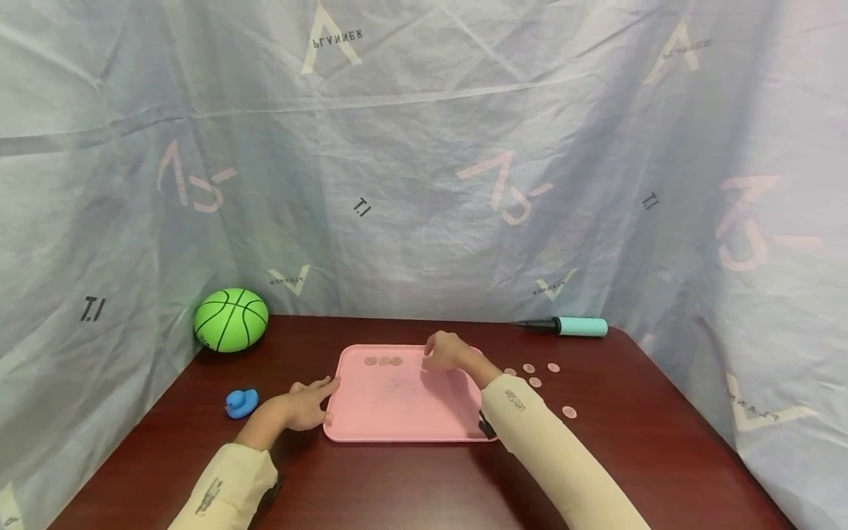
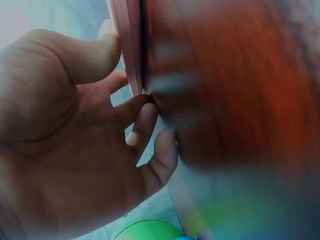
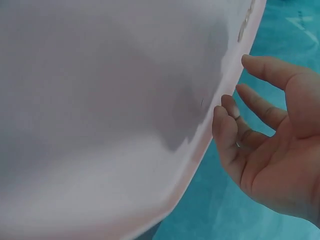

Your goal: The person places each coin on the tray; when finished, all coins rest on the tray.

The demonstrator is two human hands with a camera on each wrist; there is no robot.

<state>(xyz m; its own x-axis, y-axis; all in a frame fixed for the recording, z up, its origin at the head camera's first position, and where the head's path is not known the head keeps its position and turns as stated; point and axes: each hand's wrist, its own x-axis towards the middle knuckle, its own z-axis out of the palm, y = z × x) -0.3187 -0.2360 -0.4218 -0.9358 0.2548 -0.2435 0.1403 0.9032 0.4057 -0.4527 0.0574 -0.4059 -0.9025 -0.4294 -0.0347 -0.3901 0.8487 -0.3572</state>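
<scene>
A pink tray [image 1: 397, 412] lies on the dark red table. Three coins [image 1: 370, 361] sit in a row along its back edge, left of centre. My left hand [image 1: 301, 406] rests against the tray's left edge; in the left wrist view, the thumb [image 2: 97, 60] touches the rim and the other fingers are bent beside it. Above the back right part of the tray is my right hand [image 1: 447, 351]. Its thumb and fingers [image 3: 262, 110] are apart in the right wrist view, with no coin visible between them. Several loose coins [image 1: 535, 382] lie right of the tray.
A blue rubber duck [image 1: 241, 403] is left of my left hand. Behind it, a green ball [image 1: 232, 320] stands at the table's back left corner. A turquoise hand pump [image 1: 581, 327] lies at the back right. Grey printed cloth [image 1: 424, 221] hangs around the table.
</scene>
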